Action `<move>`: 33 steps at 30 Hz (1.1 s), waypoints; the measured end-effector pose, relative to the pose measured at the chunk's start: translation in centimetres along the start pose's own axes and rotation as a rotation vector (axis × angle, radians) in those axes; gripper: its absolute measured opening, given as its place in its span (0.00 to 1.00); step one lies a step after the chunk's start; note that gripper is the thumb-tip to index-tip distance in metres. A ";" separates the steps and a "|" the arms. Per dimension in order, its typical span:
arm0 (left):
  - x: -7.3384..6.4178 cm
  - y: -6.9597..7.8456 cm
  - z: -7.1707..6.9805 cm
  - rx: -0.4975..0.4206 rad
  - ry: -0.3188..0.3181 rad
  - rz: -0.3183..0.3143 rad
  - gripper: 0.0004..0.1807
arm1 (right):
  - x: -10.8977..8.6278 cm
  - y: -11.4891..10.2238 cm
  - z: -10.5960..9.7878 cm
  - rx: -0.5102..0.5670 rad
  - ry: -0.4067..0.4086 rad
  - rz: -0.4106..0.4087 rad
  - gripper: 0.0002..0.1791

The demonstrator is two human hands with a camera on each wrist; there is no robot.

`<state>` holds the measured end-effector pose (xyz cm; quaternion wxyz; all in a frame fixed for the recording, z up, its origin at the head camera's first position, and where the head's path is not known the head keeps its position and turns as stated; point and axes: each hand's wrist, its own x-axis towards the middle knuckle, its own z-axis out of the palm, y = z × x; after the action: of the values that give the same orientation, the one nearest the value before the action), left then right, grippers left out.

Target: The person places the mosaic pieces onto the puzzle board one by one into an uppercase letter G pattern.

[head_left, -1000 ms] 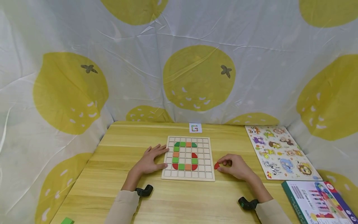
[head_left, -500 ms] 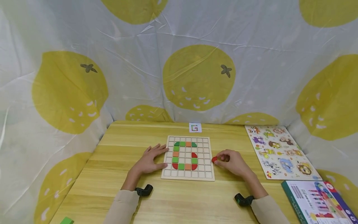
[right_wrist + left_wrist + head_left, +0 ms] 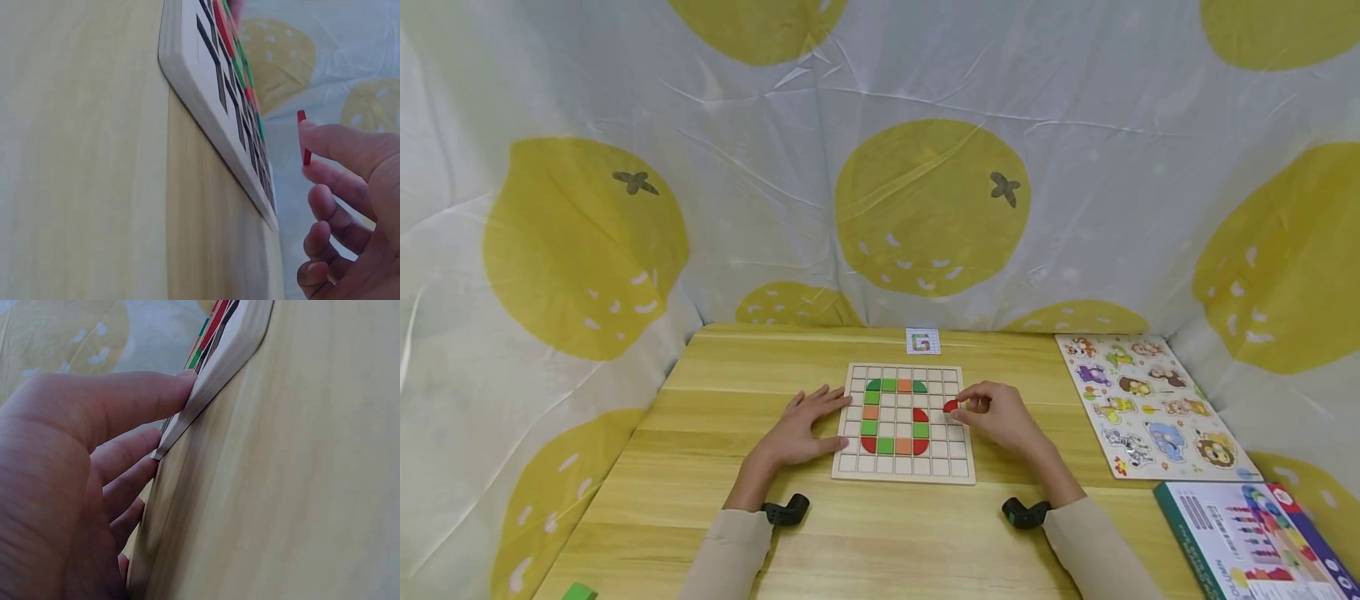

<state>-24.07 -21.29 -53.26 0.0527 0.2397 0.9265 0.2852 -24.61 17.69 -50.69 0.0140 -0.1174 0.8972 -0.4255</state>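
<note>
A wooden grid board (image 3: 857, 468) lies mid-table, with green, orange and red tiles set in a ring of its squares. My left hand (image 3: 801, 429) rests at the board's left edge, fingers straight and spread; in the left wrist view the thumb (image 3: 150, 397) touches the board's side. Between thumb and index finger my right hand (image 3: 1003, 417) pinches a red rounded tile (image 3: 951, 407). That tile is over the right part of the board, and the right wrist view shows the red tile (image 3: 304, 137) held above the surface, apart from it.
Behind the board lies a small card (image 3: 922, 341) printed with a coloured grid pattern. An animal puzzle board (image 3: 1150, 408) is at the right, with a colourful box (image 3: 1255, 542) in front of it. A green block (image 3: 580, 592) sits at the near left. A lemon-print curtain (image 3: 760, 208) surrounds the table.
My right hand has carried the red tile leftward and away from me, from beside the board to over its right columns. The left hand has stayed at the board's edge.
</note>
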 end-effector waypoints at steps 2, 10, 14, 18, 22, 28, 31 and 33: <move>0.0 0.0 0.0 0.004 0.002 0.002 0.40 | 0.3 -0.3 0.4 0.006 -0.005 -0.003 0.11; 0.0 -0.2 0.0 0.008 0.002 0.001 0.40 | 1.6 -1.1 2.1 0.008 -0.028 -0.016 0.11; 0.1 -0.2 0.0 0.003 0.001 0.000 0.40 | 2.1 -1.5 3.0 0.022 -0.032 -0.028 0.10; 0.1 0.0 0.0 -0.006 -0.002 0.002 0.40 | 2.4 -1.9 3.8 0.016 -0.038 -0.030 0.09; 0.0 0.0 -0.1 -0.011 -0.002 0.001 0.40 | 2.7 -2.5 4.6 -0.007 -0.060 -0.040 0.09; -0.1 0.1 -0.2 -0.017 0.003 0.007 0.40 | 3.0 -2.8 5.7 -0.038 -0.087 -0.047 0.10; -0.1 0.2 -0.2 -0.016 -0.001 0.009 0.40 | 3.1 -2.8 6.1 -0.051 -0.094 -0.054 0.10; 0.0 0.2 -0.2 -0.017 -0.003 0.008 0.40 | 3.1 -2.9 6.2 -0.060 -0.094 -0.057 0.10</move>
<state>-24.00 -21.27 -52.94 0.0549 0.2435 0.9229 0.2931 -26.31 10.49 -52.23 0.0403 -0.1631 0.9041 -0.3929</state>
